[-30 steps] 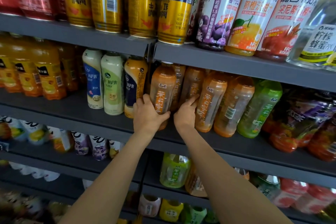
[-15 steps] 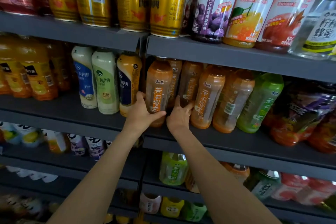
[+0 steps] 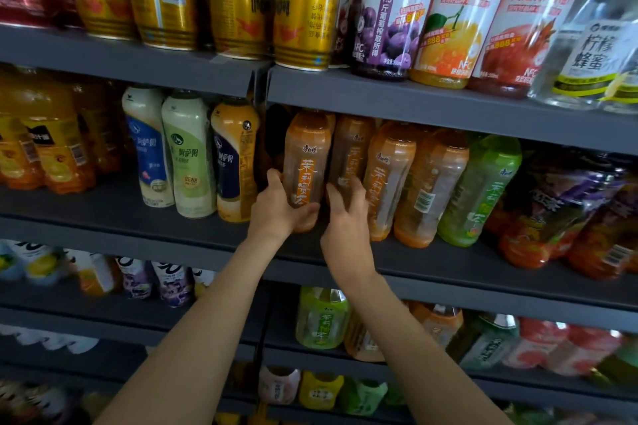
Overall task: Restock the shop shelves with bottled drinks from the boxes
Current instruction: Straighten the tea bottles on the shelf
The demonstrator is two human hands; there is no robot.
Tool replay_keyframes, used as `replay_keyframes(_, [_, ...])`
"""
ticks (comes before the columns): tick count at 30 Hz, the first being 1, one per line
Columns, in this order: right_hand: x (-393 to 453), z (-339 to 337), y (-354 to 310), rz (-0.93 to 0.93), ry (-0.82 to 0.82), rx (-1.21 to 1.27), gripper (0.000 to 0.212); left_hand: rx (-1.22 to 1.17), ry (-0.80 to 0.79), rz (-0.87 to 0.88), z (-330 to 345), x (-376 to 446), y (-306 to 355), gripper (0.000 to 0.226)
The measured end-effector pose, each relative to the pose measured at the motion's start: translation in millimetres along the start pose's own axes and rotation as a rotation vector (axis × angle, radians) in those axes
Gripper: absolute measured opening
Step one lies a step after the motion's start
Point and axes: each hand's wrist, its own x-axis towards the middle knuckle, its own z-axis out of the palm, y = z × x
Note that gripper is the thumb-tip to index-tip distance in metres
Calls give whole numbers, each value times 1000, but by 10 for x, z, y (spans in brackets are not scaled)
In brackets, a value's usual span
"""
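A: What is sitting along the upper left of the frame?

B: Gold cans (image 3: 238,0) are standing in a row on the top shelf (image 3: 397,100), and tall juice bottles (image 3: 459,10) with grape, orange and red fruit labels are filling the upper right beside them.

A: And the middle shelf (image 3: 121,228), starting at the left edge?

B: Orange juice bottles (image 3: 51,148) are crowding the far left. Next to them three yoghurt-style bottles (image 3: 188,155), white, pale green and amber, are standing upright side by side.

A: Where are the hands?

B: At the centre of the frame. The left hand (image 3: 276,210) is gripping the low part of an orange tea bottle (image 3: 305,162), thumb curled across the front under the label, fingers wrapping behind. That bottle is standing at the left end of its row on the middle shelf, just right of the shelf divider.

A: And the other one?

B: The right hand (image 3: 345,221) is reaching in just beside it, fingers bent around the second orange tea bottle (image 3: 352,155) further back. How firmly it is closing on it, I cannot tell.

A: What is farther right?

B: More orange tea bottles (image 3: 428,190) are leaning together, then a green tea bottle (image 3: 480,190), then dark red bottles (image 3: 559,210) at the right edge. Below, the lower shelf (image 3: 518,300) is holding green, orange and pink bottles, blurred.
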Motion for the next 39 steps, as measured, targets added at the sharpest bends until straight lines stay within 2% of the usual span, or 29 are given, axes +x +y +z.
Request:
replay_keyframes(2, [-37, -105, 100, -31, 280, -27, 57, -21, -6, 1, 42, 10, 28, 69])
replay_keyframes(4, [34, -181, 204, 86, 398, -34, 64, -47, 5, 22, 81, 10, 38, 69])
replay_keyframes(8, [144, -185, 290, 316, 156, 6, 93, -90, 20, 50, 183, -91, -4, 73])
replay_keyframes(10, [178, -134, 327, 404, 113, 69, 92, -81, 20, 55, 212, -132, -48, 75])
replay_keyframes(12, [169, -97, 343, 457, 143, 103, 81, -57, 16, 49, 205, -116, -59, 73])
replay_keyframes(16, [82, -4, 350, 434, 187, 123, 58, 0, -19, 53, 170, -54, -70, 71])
replay_keyframes(21, [159, 39, 426, 499, 57, 257, 83, -31, -51, 55, 170, -34, -86, 74])
replay_keyframes(24, [180, 36, 488, 508, 24, 308, 66, -48, -46, 63, 178, -23, -92, 74])
replay_keyframes(27, [123, 38, 496, 428, -24, 318, 57, -75, -39, 63, 187, -34, -112, 73])
replay_keyframes(35, [210, 59, 458, 431, -143, 353, 55, -86, -32, 40, 231, -73, -74, 74])
replay_keyframes(39, [183, 9, 429, 451, -190, 361, 59, -55, -16, -34, 295, -122, -68, 72])
